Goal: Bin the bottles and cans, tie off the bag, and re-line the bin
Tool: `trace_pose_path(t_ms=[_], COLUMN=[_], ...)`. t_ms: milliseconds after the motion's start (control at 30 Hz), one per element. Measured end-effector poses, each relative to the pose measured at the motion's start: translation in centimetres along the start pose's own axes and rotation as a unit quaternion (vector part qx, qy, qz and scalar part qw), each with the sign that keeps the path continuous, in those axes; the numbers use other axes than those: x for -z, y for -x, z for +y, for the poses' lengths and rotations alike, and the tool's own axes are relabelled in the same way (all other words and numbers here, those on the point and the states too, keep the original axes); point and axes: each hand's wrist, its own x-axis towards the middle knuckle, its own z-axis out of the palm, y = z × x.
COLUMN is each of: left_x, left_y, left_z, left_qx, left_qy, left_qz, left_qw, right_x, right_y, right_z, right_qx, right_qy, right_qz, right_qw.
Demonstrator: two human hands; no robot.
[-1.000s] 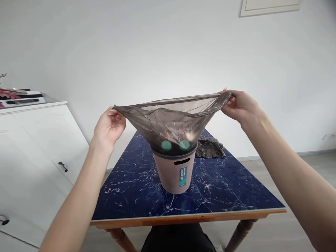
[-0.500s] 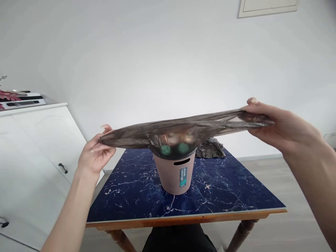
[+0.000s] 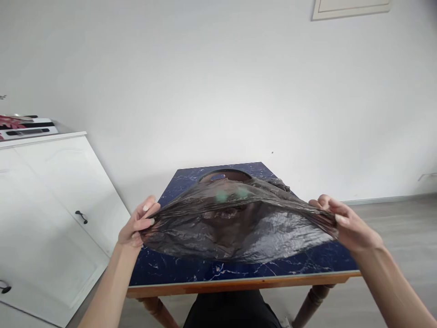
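A thin dark-grey bin liner (image 3: 239, 228) is stretched wide between my two hands and pulled down over a small bin on the blue marbled table (image 3: 191, 273). My left hand (image 3: 138, 223) pinches the liner's left edge. My right hand (image 3: 344, 223) grips its right edge. Only the bin's far rim (image 3: 225, 173) shows above the plastic; its body is hidden behind the liner. Two greenish blobs show faintly through the film.
A white cabinet (image 3: 51, 214) with black handles stands to the left, with items on top. A crumpled dark bag (image 3: 280, 183) lies on the table behind the bin. The table's wooden front edge (image 3: 239, 285) is close to me. Grey floor lies to the right.
Both hands have come down and toward me with the liner, from above the bin's rim to table height. The plastic now drapes over the bin's front and hides its body.
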Motion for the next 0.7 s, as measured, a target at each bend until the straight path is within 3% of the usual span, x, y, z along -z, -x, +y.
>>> trace_pose_path(t_ms=[100,200,300,367,433,500,600,700], left_x=[1.3,1.6,1.4,1.0,0.1,-1.4,-4.7,-8.1], left_y=[-1.2,-2.2,-2.6,-2.8,-3.2,-3.8,-4.8,-5.0], left_z=[-1.6,-4.0,-7.0,-8.6,-9.7,-10.1,-9.4,-8.0], left_qx=[-0.057,-0.08,-0.088,-0.085,-0.097,-0.158,-0.267,-0.273], left_qy=[-0.008,-0.135,-0.354,-0.423,-0.43,-0.427,-0.41,-0.4], left_qz=[-0.015,0.034,-0.005,-0.037,-0.048,-0.054,-0.042,-0.035], left_qw=[0.998,0.987,0.931,0.902,0.896,0.889,0.871,0.874], right_x=[0.0,-1.3,-3.5,-4.9,-6.1,-6.8,-7.7,-8.8], right_y=[-1.7,-2.4,-2.3,-2.2,-2.3,-2.7,-3.7,-4.9], right_z=[4.1,7.8,10.6,11.6,11.6,10.9,9.0,6.4], right_qx=[-0.018,-0.046,-0.062,-0.061,-0.052,-0.036,-0.011,0.012], right_qy=[-0.007,0.089,0.12,0.118,0.113,0.09,0.041,0.015], right_qz=[0.021,-0.048,-0.105,-0.127,-0.141,-0.144,-0.137,-0.118], right_qw=[1.0,0.994,0.985,0.983,0.982,0.985,0.99,0.993])
